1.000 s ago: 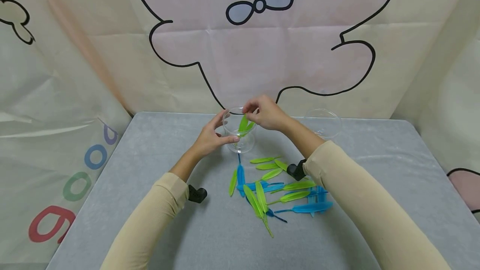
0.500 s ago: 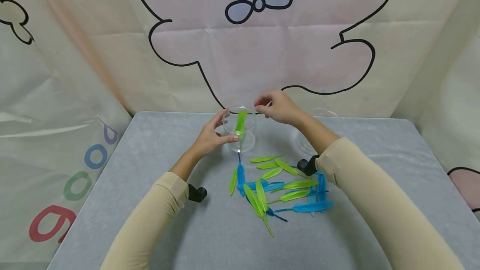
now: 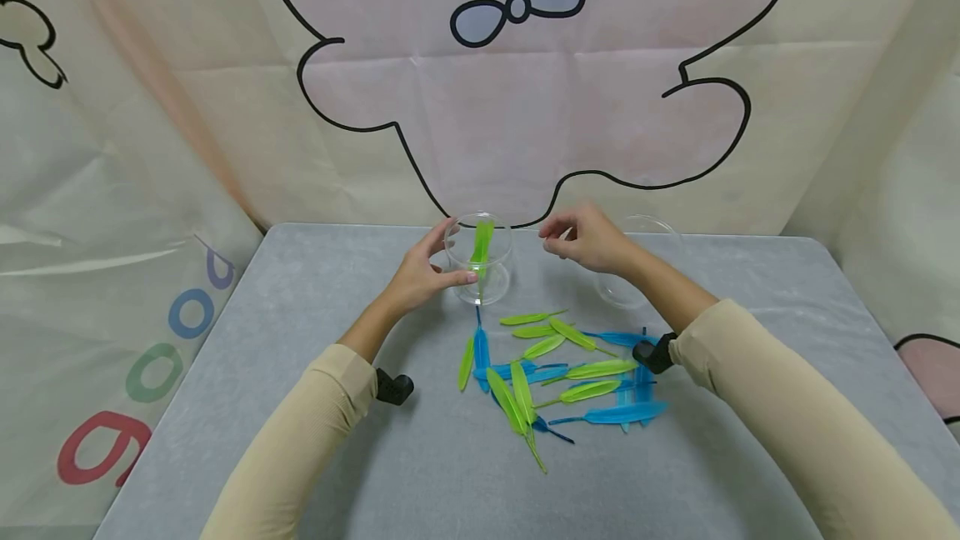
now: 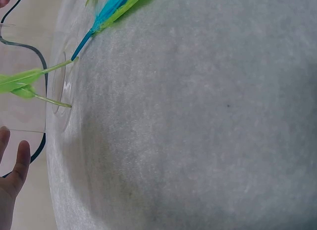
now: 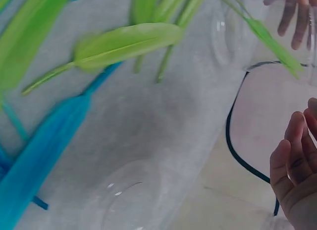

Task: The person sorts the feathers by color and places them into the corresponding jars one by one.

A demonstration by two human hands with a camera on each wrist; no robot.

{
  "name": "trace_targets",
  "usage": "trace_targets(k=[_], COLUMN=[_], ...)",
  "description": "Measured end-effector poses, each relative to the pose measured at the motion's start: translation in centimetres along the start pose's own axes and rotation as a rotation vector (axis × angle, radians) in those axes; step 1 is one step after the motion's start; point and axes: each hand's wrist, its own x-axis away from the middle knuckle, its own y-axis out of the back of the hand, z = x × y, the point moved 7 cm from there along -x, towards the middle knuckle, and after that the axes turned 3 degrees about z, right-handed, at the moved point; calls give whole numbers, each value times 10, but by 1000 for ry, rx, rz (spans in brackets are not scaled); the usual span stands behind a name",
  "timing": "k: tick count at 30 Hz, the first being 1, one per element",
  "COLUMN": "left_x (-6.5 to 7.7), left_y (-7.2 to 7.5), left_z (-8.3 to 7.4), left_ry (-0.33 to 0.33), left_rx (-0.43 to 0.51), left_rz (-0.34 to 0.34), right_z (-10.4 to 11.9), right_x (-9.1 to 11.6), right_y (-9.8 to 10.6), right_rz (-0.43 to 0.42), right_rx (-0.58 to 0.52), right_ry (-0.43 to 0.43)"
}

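Note:
My left hand (image 3: 427, 273) holds a clear plastic cup (image 3: 501, 252) at the back of the table, thumb on its near side and fingers on its left. Inside stand green feathers (image 3: 482, 244), stems down; the left wrist view shows two stems (image 4: 52, 101) near the base. My right hand (image 3: 588, 242) hovers to the right of the cup, fingers loosely curled with nothing between them. In front lie loose green feathers (image 3: 596, 370) and blue feathers (image 3: 624, 414), several overlapping.
A second clear plastic container (image 3: 622, 294) stands at the back right, partly behind my right forearm. The grey-covered table (image 3: 420, 473) ends at a printed curtain (image 3: 360, 173) just beyond the cup. Black wrist mounts (image 3: 394, 388) stick out from both sleeves.
My right hand has let go of a green feather, which now stands in the cup, and has moved away to the right. My left hand stays on the cup.

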Motion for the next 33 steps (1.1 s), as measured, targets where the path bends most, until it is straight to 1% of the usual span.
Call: trace_targets(k=[3, 9, 12, 18, 24, 33], left_x=[0, 0, 0, 0, -1, 0], left_y=[-1, 0, 0, -1, -1, -1], left_z=[-1, -2, -2, -2, 0, 0], left_ry=[4, 9, 5, 9, 1, 3], left_rx=[-3, -2, -2, -10, -9, -3], left_rz=[1, 3, 3, 2, 1, 1], right_z=[-4, -1, -3, -17, -29, -45], right_x=[5, 16, 20, 25, 30, 37], right_y=[-5, -19, -25, -35, -44, -57], right_rz=[7, 57, 66, 75, 90, 100], right_rx=[-2, 12, 2, 22, 11, 18], right_ry=[-2, 17, 17, 15, 18, -7])
